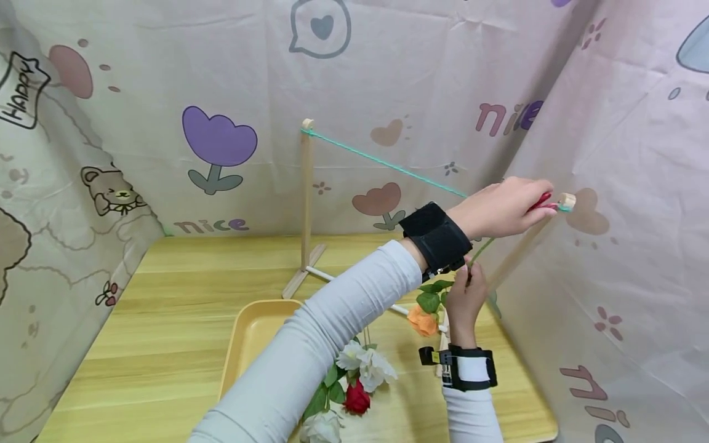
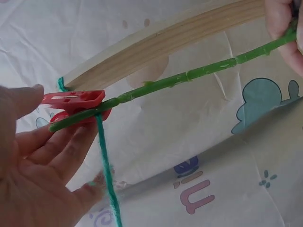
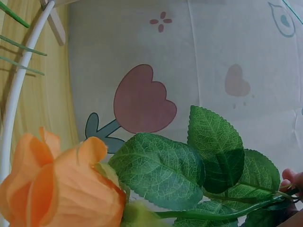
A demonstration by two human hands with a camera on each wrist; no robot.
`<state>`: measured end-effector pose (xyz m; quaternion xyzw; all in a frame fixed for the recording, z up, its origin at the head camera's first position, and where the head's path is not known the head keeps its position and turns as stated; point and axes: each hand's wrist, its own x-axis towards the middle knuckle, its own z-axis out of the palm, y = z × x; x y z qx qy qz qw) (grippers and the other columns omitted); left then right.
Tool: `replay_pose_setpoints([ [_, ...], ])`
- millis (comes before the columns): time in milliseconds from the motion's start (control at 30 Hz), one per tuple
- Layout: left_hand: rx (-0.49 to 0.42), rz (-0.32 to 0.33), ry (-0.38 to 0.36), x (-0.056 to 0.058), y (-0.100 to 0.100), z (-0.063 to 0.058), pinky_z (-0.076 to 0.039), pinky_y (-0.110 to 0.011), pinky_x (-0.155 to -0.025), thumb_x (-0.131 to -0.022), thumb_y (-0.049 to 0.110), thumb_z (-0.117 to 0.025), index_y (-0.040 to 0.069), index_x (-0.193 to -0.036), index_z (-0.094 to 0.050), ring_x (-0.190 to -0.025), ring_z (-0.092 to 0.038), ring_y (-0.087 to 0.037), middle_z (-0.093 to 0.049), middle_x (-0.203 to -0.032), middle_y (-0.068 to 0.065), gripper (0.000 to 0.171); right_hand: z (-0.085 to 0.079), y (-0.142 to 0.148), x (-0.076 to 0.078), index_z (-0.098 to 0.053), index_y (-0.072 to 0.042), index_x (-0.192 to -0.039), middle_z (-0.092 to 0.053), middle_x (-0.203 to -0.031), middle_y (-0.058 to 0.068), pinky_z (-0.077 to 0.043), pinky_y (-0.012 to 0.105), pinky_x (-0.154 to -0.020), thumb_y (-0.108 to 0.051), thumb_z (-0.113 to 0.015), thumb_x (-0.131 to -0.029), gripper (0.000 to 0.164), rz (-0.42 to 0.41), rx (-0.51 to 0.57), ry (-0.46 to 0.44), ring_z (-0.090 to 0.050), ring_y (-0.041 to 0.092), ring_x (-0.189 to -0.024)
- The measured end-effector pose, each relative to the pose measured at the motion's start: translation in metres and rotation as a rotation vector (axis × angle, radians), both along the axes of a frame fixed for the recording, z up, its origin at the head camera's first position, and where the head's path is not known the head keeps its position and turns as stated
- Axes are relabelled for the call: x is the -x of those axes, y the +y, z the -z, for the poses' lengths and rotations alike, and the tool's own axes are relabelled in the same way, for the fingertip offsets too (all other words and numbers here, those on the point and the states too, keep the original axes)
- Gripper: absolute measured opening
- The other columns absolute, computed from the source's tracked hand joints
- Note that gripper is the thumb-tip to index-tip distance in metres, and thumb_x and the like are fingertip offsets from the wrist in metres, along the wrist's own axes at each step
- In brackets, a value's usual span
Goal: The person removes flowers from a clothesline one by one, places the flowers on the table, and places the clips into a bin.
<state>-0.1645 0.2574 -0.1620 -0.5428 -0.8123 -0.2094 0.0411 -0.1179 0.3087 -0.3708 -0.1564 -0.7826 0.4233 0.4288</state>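
Note:
My left hand pinches a red clip at the right end of a teal string. In the left wrist view, the cut end of a green stem lies at the clip's jaws, across the string. Lower down, my right hand grips that stem. The stem belongs to an artificial orange rose, which hangs head down to the left of the right hand. Green leaves spread between the bloom and the right fingers in the right wrist view.
The string runs between a left wooden post and a right wooden post, with a white rod low between them. A yellow tray stands in front, partly behind my left arm. White flowers and a red rose lie there. Printed curtains surround the table.

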Motion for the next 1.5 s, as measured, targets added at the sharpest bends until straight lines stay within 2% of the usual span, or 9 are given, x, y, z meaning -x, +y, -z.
replay_pose_setpoints([
  [67, -0.019, -0.015, 0.003, 0.001, 0.0, 0.0, -0.031, -0.014, -0.063, -0.098, 0.036, -0.043, 0.015, -0.098, -0.049, -0.073, -0.04, -0.003, -0.04, -0.08, 0.006, 0.022, 0.0, -0.002, 0.0, -0.059, 0.006, -0.112, -0.037, -0.069, 0.001, -0.025, 0.022, -0.054, -0.004, -0.039, -0.096, 0.028, -0.008, 0.007, -0.008, -0.029, 0.007, -0.055],
  [233, -0.013, -0.102, 0.003, -0.001, -0.002, -0.001, -0.034, -0.015, -0.06, -0.096, 0.042, -0.045, 0.021, -0.101, -0.052, -0.072, -0.044, 0.0, -0.046, -0.081, 0.01, 0.023, 0.0, -0.004, 0.003, -0.059, 0.005, -0.112, -0.036, -0.07, 0.0, -0.024, 0.023, -0.055, -0.006, -0.037, -0.096, 0.029, -0.011, 0.02, -0.015, -0.029, 0.008, -0.056],
  [500, 0.019, -0.114, 0.183, -0.003, -0.011, -0.001, -0.031, -0.017, -0.056, -0.097, 0.045, -0.041, 0.028, -0.111, -0.055, -0.075, -0.048, 0.003, -0.055, -0.09, 0.02, 0.026, 0.003, -0.005, 0.006, -0.062, 0.002, -0.112, -0.054, -0.084, 0.014, -0.028, 0.023, -0.061, -0.012, -0.042, -0.098, 0.028, -0.006, 0.015, 0.003, -0.036, 0.008, -0.064],
  [733, -0.059, -0.116, 0.288, -0.007, -0.019, -0.001, -0.034, -0.018, -0.061, -0.096, 0.046, -0.043, 0.025, -0.109, -0.05, -0.087, -0.047, 0.001, -0.054, -0.1, 0.018, 0.026, 0.019, -0.009, 0.006, -0.038, 0.0, -0.067, -0.03, -0.066, 0.008, -0.024, 0.029, -0.06, -0.007, -0.039, -0.095, 0.029, -0.038, -0.023, -0.043, -0.024, 0.015, -0.057],
  [833, -0.06, -0.112, 0.27, -0.006, -0.023, 0.0, -0.034, -0.018, -0.062, -0.095, 0.047, -0.044, 0.024, -0.108, -0.049, -0.085, -0.047, 0.002, -0.053, -0.098, 0.018, 0.026, 0.028, -0.012, 0.004, -0.048, 0.001, -0.072, -0.046, -0.074, 0.012, -0.027, 0.029, -0.062, -0.011, -0.041, -0.098, 0.029, -0.052, 0.038, -0.087, -0.036, 0.016, -0.062],
  [933, -0.079, -0.113, 0.254, -0.004, -0.03, 0.004, -0.035, -0.016, -0.064, -0.095, 0.046, -0.046, 0.024, -0.111, -0.05, -0.087, -0.048, 0.002, -0.055, -0.103, 0.019, 0.028, 0.035, -0.015, 0.001, -0.062, 0.003, -0.092, -0.056, -0.091, 0.017, -0.028, 0.028, -0.064, -0.014, -0.041, -0.099, 0.028, -0.075, 0.059, -0.122, -0.037, 0.016, -0.066],
  [1167, -0.264, -0.042, 0.257, -0.002, -0.053, 0.017, -0.036, -0.012, -0.072, -0.095, 0.038, -0.052, 0.017, -0.124, -0.052, -0.09, -0.052, -0.003, -0.06, -0.103, 0.01, 0.036, 0.048, -0.018, -0.004, -0.065, -0.005, -0.111, -0.053, -0.09, 0.012, -0.029, 0.026, -0.061, -0.018, -0.04, -0.1, 0.031, -0.096, 0.091, -0.229, -0.033, 0.015, -0.063],
  [1367, -0.568, 0.032, 0.428, 0.004, -0.07, 0.035, -0.036, -0.015, -0.095, -0.093, 0.028, -0.058, 0.006, -0.124, -0.057, -0.108, -0.057, -0.006, -0.065, -0.115, 0.002, 0.038, 0.057, -0.022, -0.006, -0.065, -0.003, -0.112, -0.057, -0.096, 0.015, -0.03, 0.027, -0.06, -0.017, -0.041, -0.1, 0.03, -0.119, 0.074, -0.267, -0.034, 0.016, -0.061],
  [1500, -0.608, 0.074, 0.389, 0.009, -0.075, 0.043, -0.034, -0.014, -0.102, -0.095, 0.023, -0.056, 0.002, -0.123, -0.056, -0.108, -0.058, -0.009, -0.064, -0.118, -0.004, 0.035, 0.062, -0.025, -0.006, -0.064, -0.002, -0.112, -0.054, -0.09, 0.016, -0.031, 0.028, -0.062, -0.015, -0.042, -0.1, 0.029, -0.136, 0.073, -0.269, -0.036, 0.017, -0.064],
])
